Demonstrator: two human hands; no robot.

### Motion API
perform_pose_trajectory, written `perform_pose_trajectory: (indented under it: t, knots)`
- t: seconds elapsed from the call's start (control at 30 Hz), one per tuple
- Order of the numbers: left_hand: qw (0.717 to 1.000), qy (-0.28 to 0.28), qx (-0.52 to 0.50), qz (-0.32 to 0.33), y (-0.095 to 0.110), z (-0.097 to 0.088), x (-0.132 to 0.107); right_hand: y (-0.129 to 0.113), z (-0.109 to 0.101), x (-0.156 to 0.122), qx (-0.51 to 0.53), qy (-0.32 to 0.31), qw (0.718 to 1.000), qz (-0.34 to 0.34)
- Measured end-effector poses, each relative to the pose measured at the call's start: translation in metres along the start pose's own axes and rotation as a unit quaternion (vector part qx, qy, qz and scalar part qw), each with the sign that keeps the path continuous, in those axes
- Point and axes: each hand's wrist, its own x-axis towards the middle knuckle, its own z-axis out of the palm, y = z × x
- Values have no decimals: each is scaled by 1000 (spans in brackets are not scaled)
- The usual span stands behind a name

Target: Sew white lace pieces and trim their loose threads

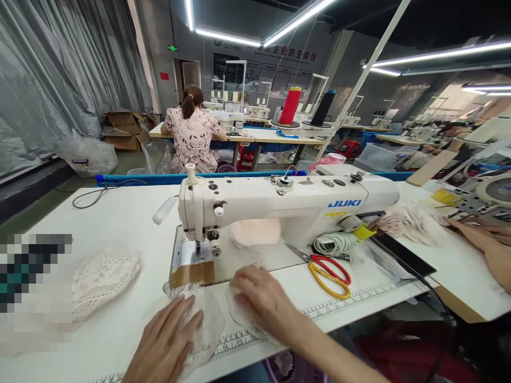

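1. Tabletop (120, 223), white, carries everything; by my judgement no stitching has begun.
2. Sewing machine (287, 205) stands across it, a pale pink piece (255, 233) behind its arm.
3. Lace heap (104, 279) sits left, apart from the hands.
4. Left hand (167, 340) lies flat and spread on a lace piece (211, 322) near the front edge, gripping nothing.
5. Right hand (265, 300), likewise flat, covers a second lace piece (236, 314) just beside the first.
6. Scissors (329, 271) lie untouched on the right.
7. Presser foot (197, 250) shows no fabric beneath; both pieces lie in front of it.

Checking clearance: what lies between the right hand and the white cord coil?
The scissors lie between the right hand and the white cord coil; head view.
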Motion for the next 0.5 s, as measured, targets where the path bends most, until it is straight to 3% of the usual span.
perform_pose_trajectory:
  t: [0.13,0.23,0.3,0.37,0.43,0.5]
  knots:
    - [981,-23,148,124,-17,8,5,-8,18,-28,0,-24,1000,-17]
    - [962,-42,153,223,-30,1,21,7,10,-28,36,-77,995,-59]
    - [958,-39,127,255,-38,-6,32,19,0,-22,78,-114,986,-95]
    - [967,-39,87,235,-44,-13,38,27,-9,-15,112,-150,974,-125]
    - [983,-26,75,165,-50,-23,37,29,-14,-11,129,-163,968,-140]
    - [990,15,119,77,-58,-36,29,30,-11,-13,135,-127,972,-141]
